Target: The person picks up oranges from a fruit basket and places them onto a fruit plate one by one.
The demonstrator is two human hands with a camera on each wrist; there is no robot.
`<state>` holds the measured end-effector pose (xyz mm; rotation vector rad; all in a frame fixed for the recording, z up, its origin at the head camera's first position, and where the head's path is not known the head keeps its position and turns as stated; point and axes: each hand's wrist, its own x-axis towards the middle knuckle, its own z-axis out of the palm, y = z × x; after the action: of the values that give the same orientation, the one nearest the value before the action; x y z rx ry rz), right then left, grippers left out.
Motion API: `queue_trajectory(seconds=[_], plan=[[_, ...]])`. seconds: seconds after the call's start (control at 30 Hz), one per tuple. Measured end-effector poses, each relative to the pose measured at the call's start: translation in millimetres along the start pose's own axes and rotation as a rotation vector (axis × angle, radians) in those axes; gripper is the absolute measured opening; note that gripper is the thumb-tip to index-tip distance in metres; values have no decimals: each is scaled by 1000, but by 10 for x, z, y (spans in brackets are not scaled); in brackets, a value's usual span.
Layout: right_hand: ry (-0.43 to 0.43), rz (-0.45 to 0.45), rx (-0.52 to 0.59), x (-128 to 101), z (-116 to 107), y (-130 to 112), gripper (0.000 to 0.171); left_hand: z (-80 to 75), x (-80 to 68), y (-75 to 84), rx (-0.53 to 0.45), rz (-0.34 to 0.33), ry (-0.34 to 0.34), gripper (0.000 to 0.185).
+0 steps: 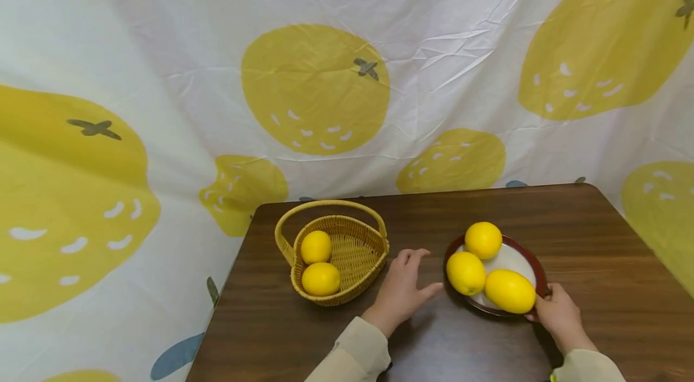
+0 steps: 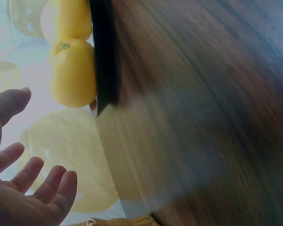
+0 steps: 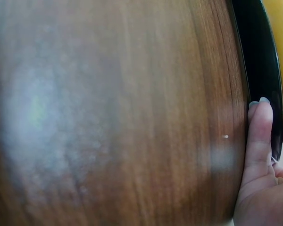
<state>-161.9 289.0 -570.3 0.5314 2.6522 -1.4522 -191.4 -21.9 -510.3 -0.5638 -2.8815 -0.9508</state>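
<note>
A round plate [image 1: 516, 256] with a white inside and a dark red-brown rim bears three lemons [image 1: 509, 291], seen in the head view at the right. My right hand [image 1: 558, 313] grips its right edge, fingers against the dark underside [image 3: 259, 56] in the right wrist view. Between plate and basket, my left hand [image 1: 400, 289] is held with fingers spread and nothing in them. Its thumb and fingertips point toward the plate's left edge, a short way off. To the left of that hand stands a wicker basket [image 1: 355, 255] with two lemons [image 1: 321, 279] in its left side.
The basket's arched handle [image 1: 331, 203] rises over its back. Everything stands on a dark wooden table [image 1: 612, 249], whose far edge runs close to a hanging cloth [image 1: 434, 81] printed with large yellow fruit.
</note>
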Motion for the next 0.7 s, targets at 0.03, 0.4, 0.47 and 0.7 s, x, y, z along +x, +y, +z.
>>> queue_trajectory(seconds=[0.03, 0.4, 0.47, 0.7], plan=[[0, -1, 9, 0, 1, -2, 47, -9, -5, -12, 0, 0, -1, 63], [4, 5, 7, -3, -17, -25, 47, -55, -34, -135, 14, 13, 4, 62], [2, 4, 9, -4, -14, -26, 47, -56, -34, -145, 17, 11, 1, 62], [-21, 5, 57, -1, 2, -17, 48, -79, -78, -177, 27, -8, -10, 62]])
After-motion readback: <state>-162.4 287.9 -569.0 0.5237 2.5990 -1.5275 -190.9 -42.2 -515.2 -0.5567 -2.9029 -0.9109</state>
